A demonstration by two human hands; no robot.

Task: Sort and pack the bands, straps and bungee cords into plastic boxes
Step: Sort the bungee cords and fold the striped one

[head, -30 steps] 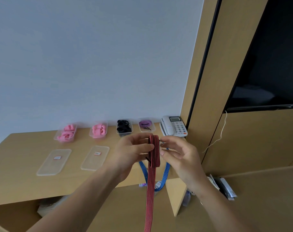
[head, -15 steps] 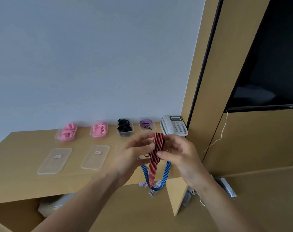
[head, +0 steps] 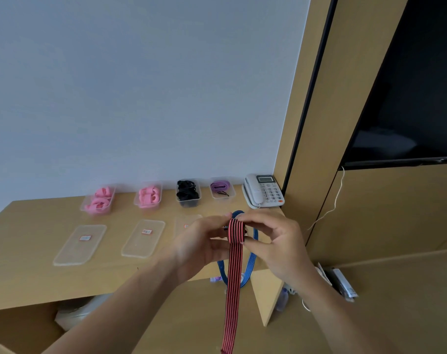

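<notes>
red-and-black striped strap [head: 235, 229] being folded over at its top above the wooden desk [head: 33, 246], loose tail hanging straight down past the front edge; left hand [head: 203, 247] and right hand [head: 276, 242] pinching the fold from either side, fingers curled round it; blue striped strap [head: 253, 254] looping just behind; sitting along the wall, four clear plastic boxes: two with pink bands [head: 98, 200], one black cords [head: 188, 192], one purple strap [head: 220, 186]; lying nearer, clear lids [head: 80, 245]; white telephone [head: 264, 191] resting beside the boxes

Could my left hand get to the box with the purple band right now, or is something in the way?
Probably not right away. The path over the desk to the purple band's box looks free, but your left hand and right hand both grip the red striped strap. It would have to let go first.
</notes>
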